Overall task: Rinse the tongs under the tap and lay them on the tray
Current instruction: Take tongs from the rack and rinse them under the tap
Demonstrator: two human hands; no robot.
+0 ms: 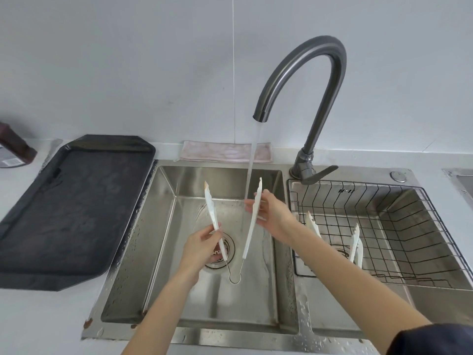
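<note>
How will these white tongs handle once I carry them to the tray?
The tongs look springy: thin wire loop, arms splayed wide. Probably slippery, since tap water runs beside them. Likely light; the left hand and right hand pinch them loosely.

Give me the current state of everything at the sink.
Grey gooseneck tap: running.
White plastic tongs: spread open, one arm in the stream.
Left hand: gripping the left arm.
Right hand: gripping the right arm.
Black rectangular tray: wet.
Black wire basket: holding more white tongs.
</note>
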